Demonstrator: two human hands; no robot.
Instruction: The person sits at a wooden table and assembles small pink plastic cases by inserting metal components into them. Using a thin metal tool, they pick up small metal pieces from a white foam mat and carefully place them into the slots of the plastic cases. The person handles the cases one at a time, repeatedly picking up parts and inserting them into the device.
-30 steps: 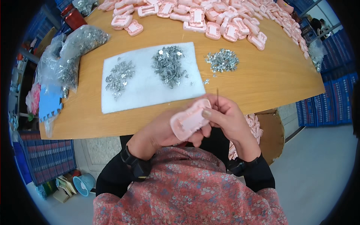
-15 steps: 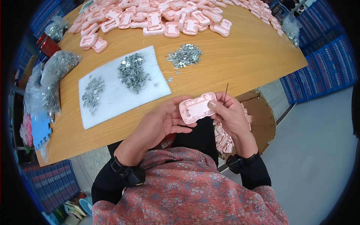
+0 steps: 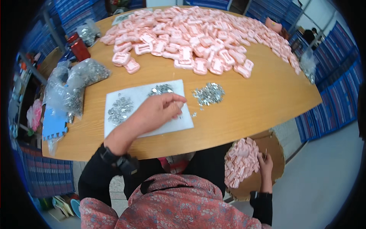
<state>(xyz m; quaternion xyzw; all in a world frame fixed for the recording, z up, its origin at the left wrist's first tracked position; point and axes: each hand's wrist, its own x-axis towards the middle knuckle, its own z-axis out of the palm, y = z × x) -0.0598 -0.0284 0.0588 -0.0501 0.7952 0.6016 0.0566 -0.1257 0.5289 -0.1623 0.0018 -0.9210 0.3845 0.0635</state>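
My left hand (image 3: 154, 114) hovers over the white foam sheet (image 3: 146, 134), by a heap of small silvery metal pieces (image 3: 162, 89). Its fingers are drawn together at the tips; what they hold, if anything, is too small to make out. Low on the right, my right hand (image 3: 266, 166) is at the cardboard box (image 3: 275, 154), beside the pink plastic shells (image 3: 241, 162) piled inside. A thin rod-like tool (image 3: 265, 152) sticks up from its closed fingers. A second heap of metal pieces (image 3: 120, 110) lies on the sheet's left part.
Many pink shells (image 3: 185, 53) cover the far side of the wooden table (image 3: 267, 99). More metal pieces (image 3: 209, 94) lie right of the sheet. Plastic bags of metal parts (image 3: 87, 72) and a red jar (image 3: 79, 47) stand at left. Blue racks (image 3: 335, 91) line the right.
The pink shell that both hands held is out of them. My left hand has moved up-left over the foam sheet; my right went down-right to the box, keeping the thin tool. The view has shifted.
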